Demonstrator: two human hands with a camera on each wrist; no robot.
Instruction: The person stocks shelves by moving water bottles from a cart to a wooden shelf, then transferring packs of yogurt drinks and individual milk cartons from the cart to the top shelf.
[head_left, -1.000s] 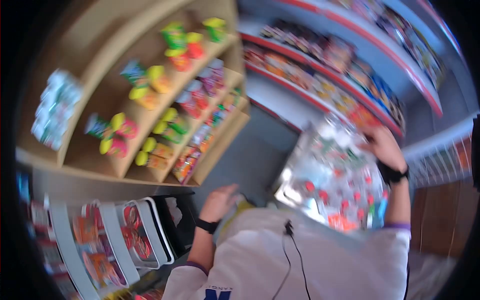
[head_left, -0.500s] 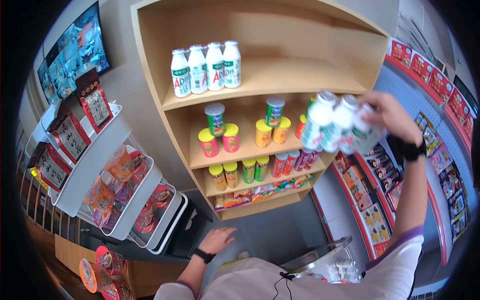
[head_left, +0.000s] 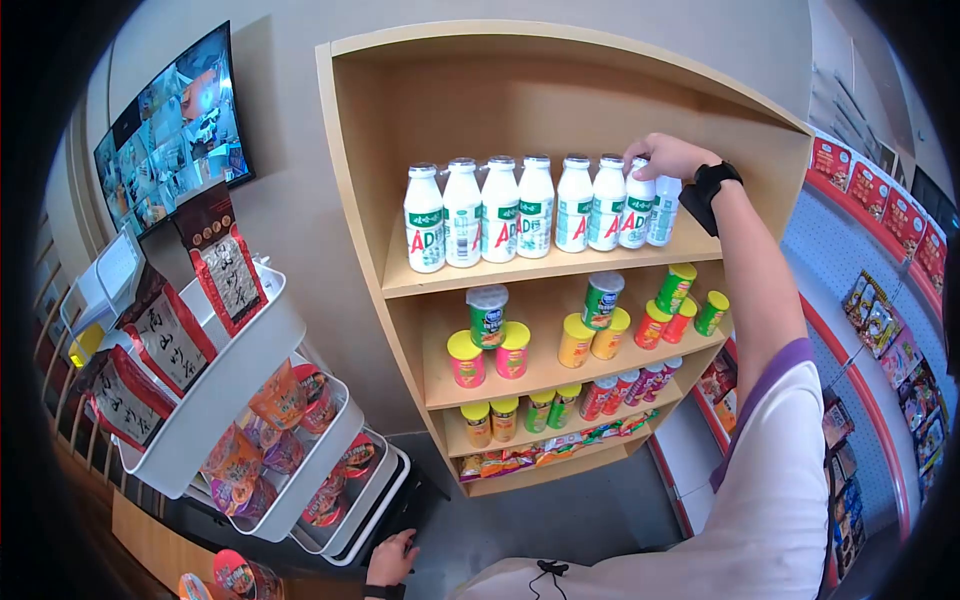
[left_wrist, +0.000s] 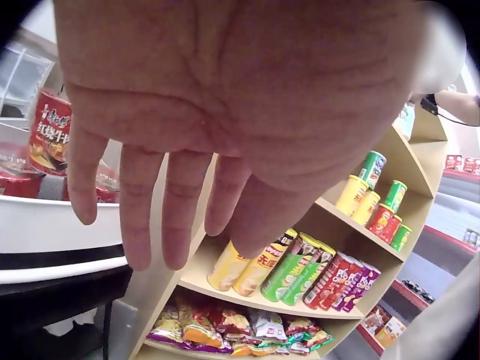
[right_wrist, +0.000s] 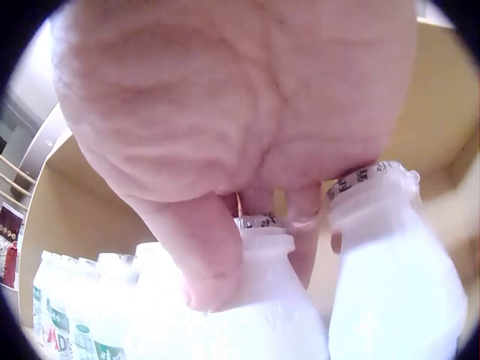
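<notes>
On the top shelf of the wooden shelf unit [head_left: 560, 268], my right hand [head_left: 675, 160] grips the neck of a bottle in a pack of white milk-drink bottles [head_left: 606, 205]. In the right wrist view, the thumb [right_wrist: 214, 262] presses on one side of a bottle neck [right_wrist: 266, 244], with fingers reaching behind it. Another upright row of the same bottles [head_left: 480, 215] stands just left of that pack. Low beside the white cart hangs my left hand [head_left: 390, 560], its fingers [left_wrist: 139, 210] loose and holding nothing in the left wrist view.
Lower shelves carry snack canisters [head_left: 575, 345] and bagged snacks [head_left: 490, 465]. To the left stands a white tiered cart [head_left: 220, 400] with noodle cups and red-black packages [head_left: 230, 270]. A screen [head_left: 175, 125] hangs on the wall; red-edged shelves [head_left: 850, 350] line the right.
The right hand has carried the bottle pack from the metal bin up onto the top shelf, right of the other row. The view has swung up to the shelf. The left hand has dropped lower.
</notes>
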